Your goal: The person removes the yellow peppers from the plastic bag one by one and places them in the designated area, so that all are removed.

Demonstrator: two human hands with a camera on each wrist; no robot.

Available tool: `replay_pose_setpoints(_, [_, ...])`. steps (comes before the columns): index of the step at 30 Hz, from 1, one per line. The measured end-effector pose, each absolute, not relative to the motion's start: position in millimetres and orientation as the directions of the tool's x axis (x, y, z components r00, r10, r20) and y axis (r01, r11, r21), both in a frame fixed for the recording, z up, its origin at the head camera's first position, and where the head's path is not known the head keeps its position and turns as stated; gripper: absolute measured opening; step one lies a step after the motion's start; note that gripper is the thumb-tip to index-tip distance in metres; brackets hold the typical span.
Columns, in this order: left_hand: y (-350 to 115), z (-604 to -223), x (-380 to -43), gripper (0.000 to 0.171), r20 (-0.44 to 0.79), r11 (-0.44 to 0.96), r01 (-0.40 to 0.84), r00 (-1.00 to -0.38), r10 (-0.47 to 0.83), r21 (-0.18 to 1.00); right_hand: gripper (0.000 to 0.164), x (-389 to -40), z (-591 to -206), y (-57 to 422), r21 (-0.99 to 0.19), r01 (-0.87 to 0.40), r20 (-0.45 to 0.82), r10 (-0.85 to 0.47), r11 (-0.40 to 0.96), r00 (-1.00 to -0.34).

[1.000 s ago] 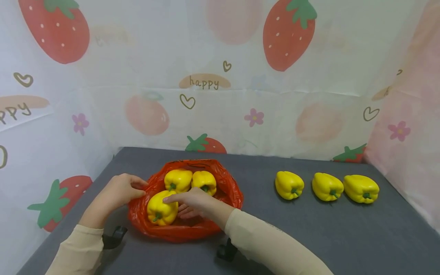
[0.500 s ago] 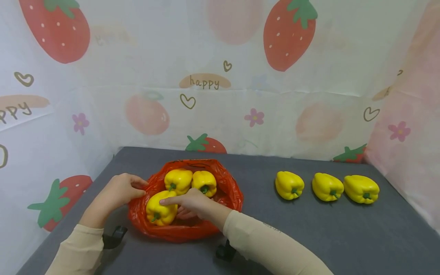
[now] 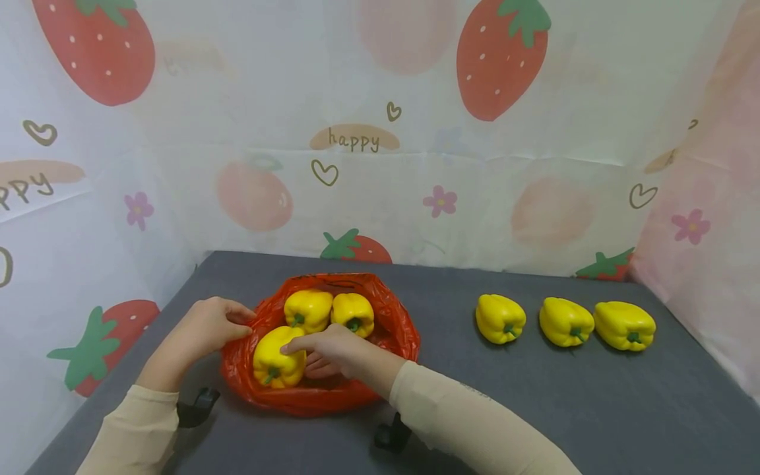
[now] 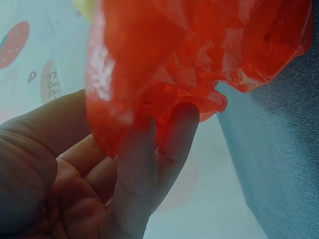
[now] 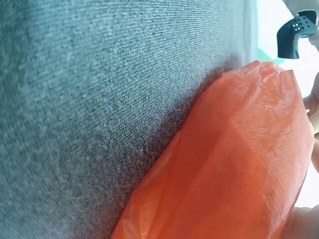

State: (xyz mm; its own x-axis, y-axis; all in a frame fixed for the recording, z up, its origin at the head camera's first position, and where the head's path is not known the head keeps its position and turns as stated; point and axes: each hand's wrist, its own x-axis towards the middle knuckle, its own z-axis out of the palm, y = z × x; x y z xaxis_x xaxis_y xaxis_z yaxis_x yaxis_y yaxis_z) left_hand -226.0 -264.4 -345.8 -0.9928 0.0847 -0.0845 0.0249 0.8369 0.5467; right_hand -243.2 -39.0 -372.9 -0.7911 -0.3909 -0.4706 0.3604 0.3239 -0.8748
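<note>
In the lower left-centre of the head view, the right hand (image 3: 338, 349) has its grip on the front pepper (image 3: 273, 361), a yellow one inside the red bag (image 3: 309, 401). The pepper lies just left of that grip: the thumb reaches over its upper right and the other fingers curl at its right side, where their exact contact is hidden. Its green stem faces the lower edge of the frame.

The left hand (image 3: 208, 326), further left, grasps the left edge of the bag; in the left wrist view its fingertips meet the crumpled plastic near the centre. The front pepper sits close to the right of this grip, apart from it.

Two more yellow peppers (image 3: 309, 310) lie in the bag, above the front pepper in the frame. Three others (image 3: 566, 322) lie in a row on the grey desk (image 3: 505, 396), at centre right, well apart from both hands.
</note>
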Motion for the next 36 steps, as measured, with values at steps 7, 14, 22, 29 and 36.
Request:
replay_pose_setpoints(7, [-265.1, -345.3, -226.4, 0.034, -0.081, 0.845, 0.028, -0.993, 0.084, 0.534, 0.060, -243.1, -367.4, -32.4, -0.885, 0.394, -0.465, -0.440, 0.247, -0.768])
replay_pose_setpoints(14, [-265.7, -344.7, -226.3, 0.035, -0.081, 0.850, 0.030, -0.993, 0.086, 0.527, 0.061, -244.8, -359.9, -23.1, -0.870, 0.440, -0.491, -0.460, 0.221, -0.739])
replay_pose_setpoints(22, [-265.7, -344.9, -226.0, 0.036, -0.102, 0.841, 0.006, -0.992, 0.073, 0.541, 0.057, -243.4, -351.7, -12.2, -0.881, 0.419, -0.472, -0.478, 0.219, -0.741])
replay_pose_setpoints(29, [-266.0, -345.1, -226.8, 0.035, -0.090, 0.840, 0.022, -0.992, 0.084, 0.542, 0.055, -246.9, -346.2, 1.0, -0.889, 0.391, -0.457, -0.501, 0.238, -0.735])
replay_pose_setpoints(36, [-266.1, -345.5, -225.8, 0.035, -0.080, 0.845, 0.032, -0.993, 0.088, 0.533, 0.052, -245.9, -339.9, 17.3, -0.899, 0.359, -0.438, -0.517, 0.251, -0.735])
